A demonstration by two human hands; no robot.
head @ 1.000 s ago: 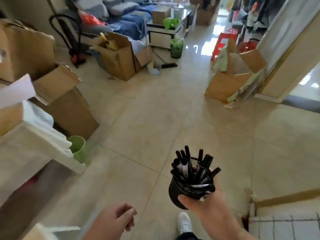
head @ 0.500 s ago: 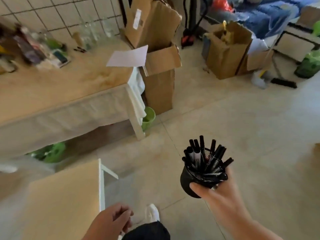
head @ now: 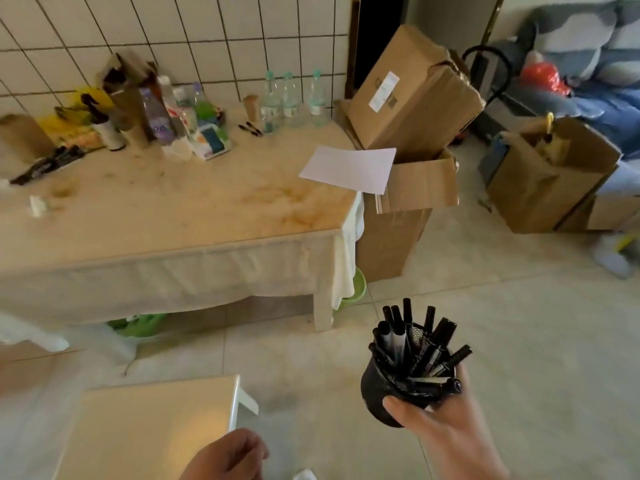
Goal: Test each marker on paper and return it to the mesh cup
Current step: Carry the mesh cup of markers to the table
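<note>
Ahead of you on the left stands the desk, a long pale top with a cloth hanging over its front edge, set against a white tiled wall. To its right, stacked cardboard boxes lean beside the desk's corner, and another open cardboard box sits on the floor farther right, in front of a blue-covered sofa. Below you, at the lower left, the corner of a small pale table juts toward the floor tiles.

On the desk, a sheet of white paper lies at the right end, one corner hanging over the edge. Along the wall side stands a cluster of bottles and packets, with three clear water bottles just right of them. Two loose black markers lie beside those bottles, and a darker bundle of pens lies at the far left.

Your right hand grips the black mesh cup from below and behind, thumb across its front, holding it out over the floor, well apart from the desk. The cup is crowded with black markers, most upright, a few lying across the rim.

Your left hand sits low at the bottom edge, fingers loosely curled and holding nothing.
</note>
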